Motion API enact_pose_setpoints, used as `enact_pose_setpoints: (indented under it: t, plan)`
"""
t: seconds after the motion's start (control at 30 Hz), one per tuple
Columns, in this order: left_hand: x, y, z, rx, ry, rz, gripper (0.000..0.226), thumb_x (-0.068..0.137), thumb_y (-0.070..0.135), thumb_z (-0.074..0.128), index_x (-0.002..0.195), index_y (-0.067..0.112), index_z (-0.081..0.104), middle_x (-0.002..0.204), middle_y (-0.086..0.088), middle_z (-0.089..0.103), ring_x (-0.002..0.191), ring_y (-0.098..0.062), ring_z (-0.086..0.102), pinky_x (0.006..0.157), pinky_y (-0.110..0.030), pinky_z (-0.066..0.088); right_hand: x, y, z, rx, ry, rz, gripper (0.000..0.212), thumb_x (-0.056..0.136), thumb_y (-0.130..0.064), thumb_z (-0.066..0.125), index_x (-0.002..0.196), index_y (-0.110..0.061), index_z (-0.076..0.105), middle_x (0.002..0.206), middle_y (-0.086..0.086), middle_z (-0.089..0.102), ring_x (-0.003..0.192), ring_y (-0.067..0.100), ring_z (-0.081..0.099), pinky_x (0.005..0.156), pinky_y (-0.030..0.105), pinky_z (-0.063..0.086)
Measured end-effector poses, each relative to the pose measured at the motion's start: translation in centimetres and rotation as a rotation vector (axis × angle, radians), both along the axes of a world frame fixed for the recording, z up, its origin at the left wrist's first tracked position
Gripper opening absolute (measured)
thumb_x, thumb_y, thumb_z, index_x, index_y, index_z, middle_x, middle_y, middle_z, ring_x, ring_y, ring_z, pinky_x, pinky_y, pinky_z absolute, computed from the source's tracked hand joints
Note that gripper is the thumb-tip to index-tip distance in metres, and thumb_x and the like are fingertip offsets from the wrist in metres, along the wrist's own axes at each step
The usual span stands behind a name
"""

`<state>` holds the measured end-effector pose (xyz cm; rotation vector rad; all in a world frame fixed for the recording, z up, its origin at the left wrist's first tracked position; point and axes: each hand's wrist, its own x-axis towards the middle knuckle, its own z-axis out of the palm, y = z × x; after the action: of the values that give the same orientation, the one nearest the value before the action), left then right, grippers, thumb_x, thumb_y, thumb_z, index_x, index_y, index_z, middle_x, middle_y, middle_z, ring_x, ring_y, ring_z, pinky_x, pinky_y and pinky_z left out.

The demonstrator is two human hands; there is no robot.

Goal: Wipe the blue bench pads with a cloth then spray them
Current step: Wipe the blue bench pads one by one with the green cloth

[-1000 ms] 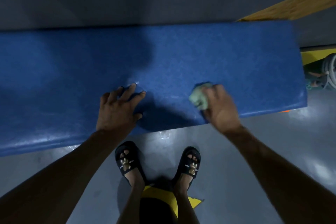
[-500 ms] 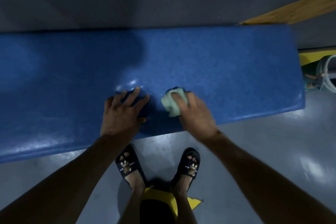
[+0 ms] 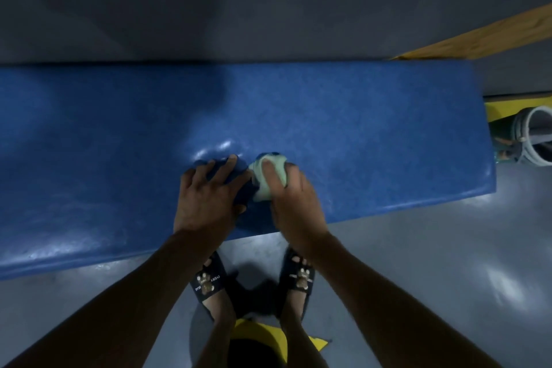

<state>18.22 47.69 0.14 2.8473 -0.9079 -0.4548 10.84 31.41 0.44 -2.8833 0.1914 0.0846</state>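
Blue covers most of the view: a long blue bench pad runs from the left edge to the right, and it looks smooth and a bit shiny where the light hits it. Behind the pad is a dark grey wall. In front of it is a grey floor with pale spots of light. A strip of brown wood shows at the top right corner. A yellow mark lies on the floor between the person's legs.

At the right end of the pad, a grey round tub sits on something yellow. What is inside the tub is too dim to tell.

The left hand lies flat on the pad near its front edge, fingers spread and straight, holding nothing. The right hand is just beside it, and its fingers curl over a pale green cloth. The cloth is bunched up and pressed on the pad, between the two hands.

Two feet in dark slippers stand on the floor close to the pad.
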Motion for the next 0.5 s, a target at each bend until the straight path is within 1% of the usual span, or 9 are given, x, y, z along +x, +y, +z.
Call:
enact_pose_setpoints:
  t: [0.03,0.1,0.17,0.23,0.27,0.33,0.37,0.43,0.5]
  plan:
    - [0.0,0.0,0.0,0.003,-0.004,0.000,0.072,0.061,0.046,0.084,0.127,0.037,0.060,0.144,0.003,0.053,0.119,-0.038,0.051,0.095,-0.049,0.040,0.0,-2.0,-0.1,-0.001,0.025,0.105,0.070,0.075,-0.009,0.064,0.141,-0.021,0.046,0.116,0.018,0.055,0.089,0.036,0.057,0.071,0.043,0.054]
    - [0.1,0.1,-0.1,0.000,-0.008,0.004,0.073,0.061,0.045,0.084,0.129,0.036,0.058,0.143,0.002,0.053,0.119,-0.038,0.051,0.095,-0.049,0.040,0.2,-6.9,-0.5,-0.040,0.037,0.106,0.070,0.079,-0.016,0.063,0.145,-0.023,0.042,0.119,0.020,0.052,0.093,0.038,0.055,0.077,0.043,0.052]
    - [0.0,0.0,-0.2,-0.014,-0.021,0.000,0.074,0.063,0.044,0.083,0.131,0.036,0.055,0.143,0.003,0.052,0.120,-0.038,0.050,0.095,-0.050,0.040,-0.1,-12.2,0.0,0.016,0.052,-0.167,0.060,0.089,-0.016,0.054,0.146,-0.026,0.041,0.128,0.019,0.045,0.107,0.037,0.050,0.088,0.037,0.045]
    - [0.0,0.0,-0.1,-0.026,-0.022,0.000,0.074,0.064,0.042,0.083,0.131,0.036,0.055,0.143,0.003,0.052,0.119,-0.038,0.051,0.094,-0.050,0.040,-0.7,-16.2,0.4,0.010,-0.003,-0.527,0.056,0.090,-0.017,0.044,0.146,-0.023,0.040,0.127,0.021,0.041,0.110,0.040,0.047,0.091,0.039,0.041]
    - [0.0,0.0,0.0,-0.030,-0.023,0.007,0.073,0.064,0.041,0.083,0.131,0.036,0.055,0.143,0.002,0.052,0.119,-0.038,0.051,0.094,-0.050,0.040,-0.6,-16.8,0.3,-0.016,-0.069,-0.634,0.058,0.088,-0.020,0.042,0.146,-0.018,0.040,0.124,0.024,0.042,0.108,0.043,0.047,0.090,0.043,0.041]
    - [-0.1,0.1,0.1,-0.032,-0.021,0.011,0.072,0.066,0.041,0.082,0.132,0.035,0.055,0.144,0.002,0.052,0.120,-0.038,0.050,0.095,-0.050,0.039,0.3,-14.9,-0.3,-0.033,-0.102,-0.720,0.061,0.085,-0.020,0.042,0.146,-0.014,0.040,0.122,0.027,0.041,0.106,0.046,0.047,0.087,0.046,0.042]
    - [-0.1,0.1,0.1,-0.034,-0.017,0.011,0.072,0.065,0.041,0.083,0.132,0.035,0.055,0.144,0.002,0.052,0.120,-0.039,0.050,0.095,-0.050,0.039,1.1,-12.6,-0.6,0.014,-0.075,-0.736,0.061,0.085,-0.018,0.044,0.147,-0.017,0.039,0.128,0.025,0.039,0.109,0.045,0.047,0.087,0.043,0.041]
    - [-0.1,0.1,0.1,-0.029,0.000,0.013,0.074,0.064,0.041,0.084,0.132,0.036,0.055,0.144,0.002,0.052,0.121,-0.039,0.050,0.095,-0.050,0.039,2.2,-6.8,-0.7,0.135,-0.032,-0.647,0.058,0.091,-0.015,0.046,0.147,-0.026,0.038,0.135,0.015,0.036,0.115,0.037,0.047,0.085,0.034,0.039]
    - [-0.2,-0.2,0.2,-0.003,0.019,0.019,0.074,0.062,0.042,0.085,0.131,0.036,0.057,0.144,0.002,0.052,0.122,-0.038,0.050,0.095,-0.049,0.039,2.6,-1.8,-0.5,0.140,-0.081,-0.328,0.052,0.095,-0.014,0.047,0.146,-0.025,0.043,0.125,0.014,0.046,0.103,0.030,0.051,0.081,0.033,0.043]
